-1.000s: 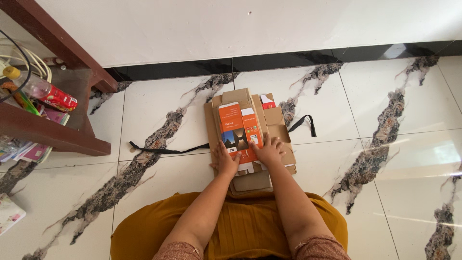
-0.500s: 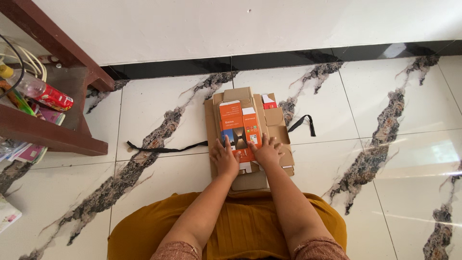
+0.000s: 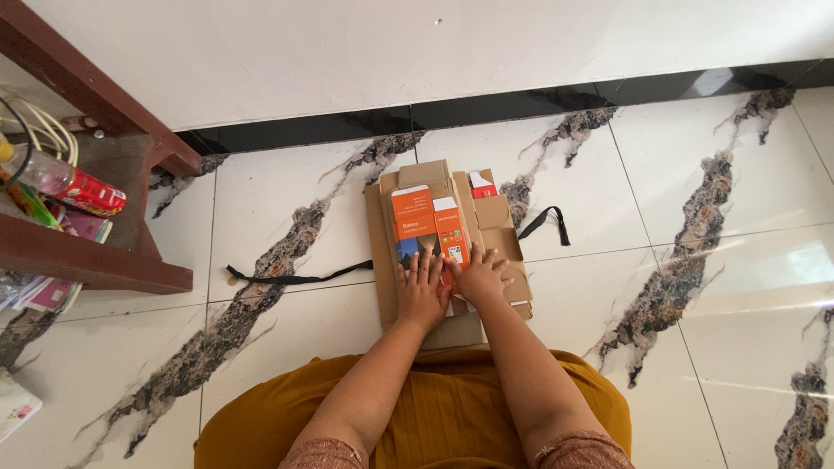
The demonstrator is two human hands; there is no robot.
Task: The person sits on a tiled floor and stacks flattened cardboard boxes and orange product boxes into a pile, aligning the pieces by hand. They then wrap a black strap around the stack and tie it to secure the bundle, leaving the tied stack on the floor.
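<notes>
A stack of flattened brown cardboard boxes (image 3: 386, 260) lies on the tiled floor in front of me. On top rests a flattened orange and white printed carton (image 3: 415, 217). My left hand (image 3: 421, 291) lies flat, palm down, on the near end of that carton. Beside it, my right hand (image 3: 479, 276) presses palm down on the carton and the cardboard, fingers spread. Neither hand grips anything. A smaller red and white carton piece (image 3: 481, 187) shows at the far edge of the stack.
A black strap (image 3: 295, 279) runs under the stack and comes out at the right (image 3: 549, 219). A dark wooden shelf (image 3: 95, 269) at left holds a plastic bottle (image 3: 69, 184), cables and papers. The white wall with a black skirting (image 3: 486, 106) is just beyond the stack.
Both hands have slid a little along the carton and now sit closer together, flat on top of it. The stack has stayed in place.
</notes>
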